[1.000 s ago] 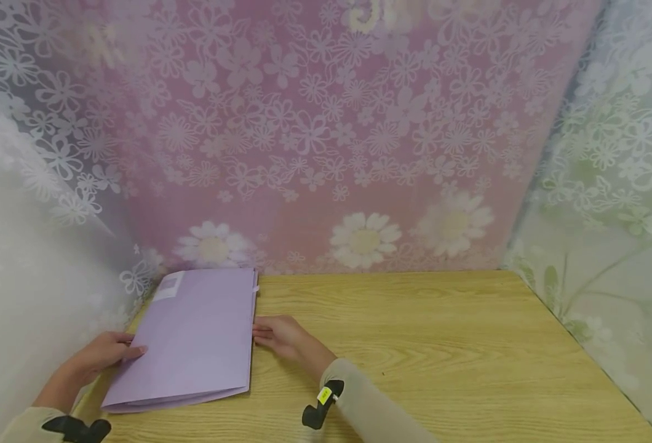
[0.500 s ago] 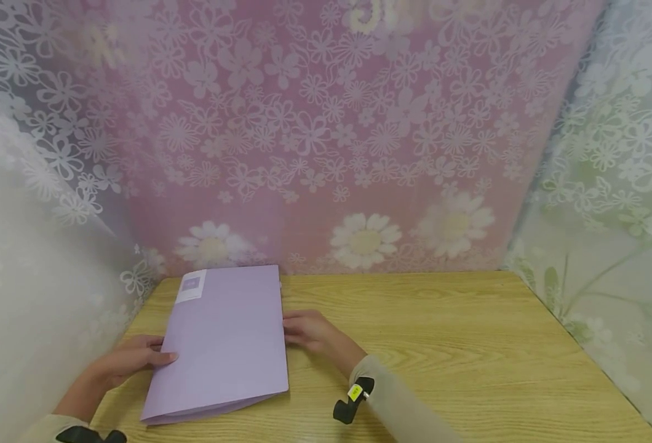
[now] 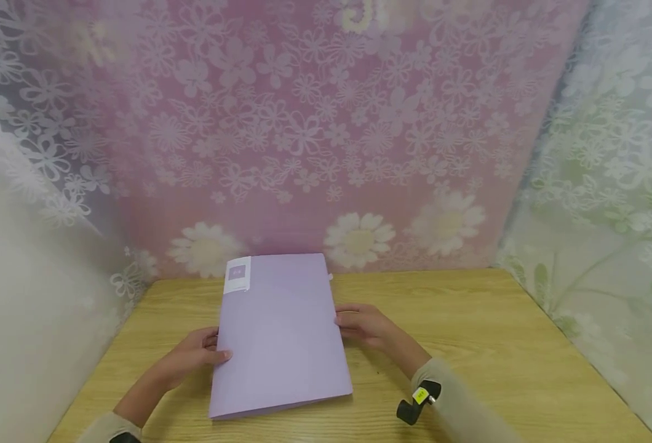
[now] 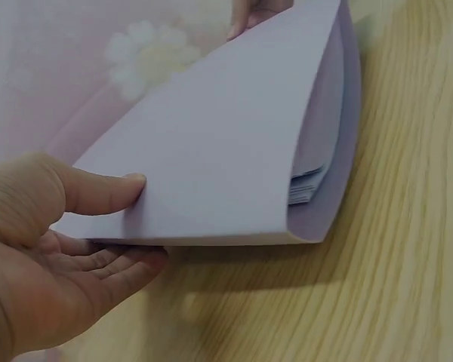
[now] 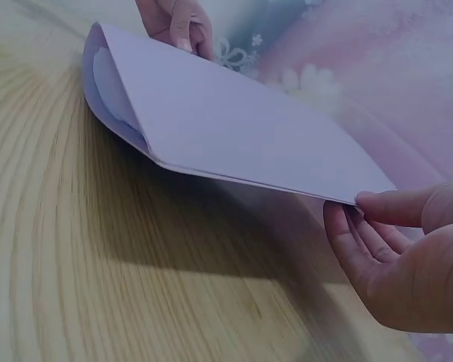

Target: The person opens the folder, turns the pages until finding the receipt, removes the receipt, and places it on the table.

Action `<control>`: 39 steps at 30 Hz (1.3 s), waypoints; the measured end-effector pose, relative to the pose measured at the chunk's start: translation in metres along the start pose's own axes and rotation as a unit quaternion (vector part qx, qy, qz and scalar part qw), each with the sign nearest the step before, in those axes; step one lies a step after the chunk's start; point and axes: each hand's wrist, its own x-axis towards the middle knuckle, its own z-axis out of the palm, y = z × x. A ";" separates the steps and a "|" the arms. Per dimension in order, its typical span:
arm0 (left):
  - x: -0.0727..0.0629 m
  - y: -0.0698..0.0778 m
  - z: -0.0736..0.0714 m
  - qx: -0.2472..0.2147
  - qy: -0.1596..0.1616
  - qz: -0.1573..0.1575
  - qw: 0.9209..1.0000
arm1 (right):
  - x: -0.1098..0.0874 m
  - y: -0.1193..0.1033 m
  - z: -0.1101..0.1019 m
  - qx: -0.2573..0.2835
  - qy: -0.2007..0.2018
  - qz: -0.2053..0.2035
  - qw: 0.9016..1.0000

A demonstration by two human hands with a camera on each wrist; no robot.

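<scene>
A light purple file folder (image 3: 282,332) with a white label (image 3: 238,274) at its top left corner is held between both hands, slightly above the table. My left hand (image 3: 190,355) grips its left edge, thumb on the cover and fingers underneath. On the opposite edge, my right hand (image 3: 366,326) pinches the folder between thumb and fingers. In the left wrist view, sheets (image 4: 308,185) show inside the folder's gaping near end. The right wrist view has the folder's shadow falling on the wood below it.
The wood-grain table (image 3: 442,344) extends to the right of the folder. Behind it hangs a pink flowered backdrop (image 3: 304,154); pale flowered sheets (image 3: 608,203) close off the sides. A black wrist mount (image 3: 414,406) sits on the right sleeve.
Both hands have carried the folder from the table's left side rightward toward the middle. It is now raised a little, and the view has shifted slightly.
</scene>
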 end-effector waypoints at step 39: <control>0.070 0.023 0.089 0.096 -0.004 0.102 0.990 | -0.049 0.011 -0.088 -0.343 0.103 -0.119 0.926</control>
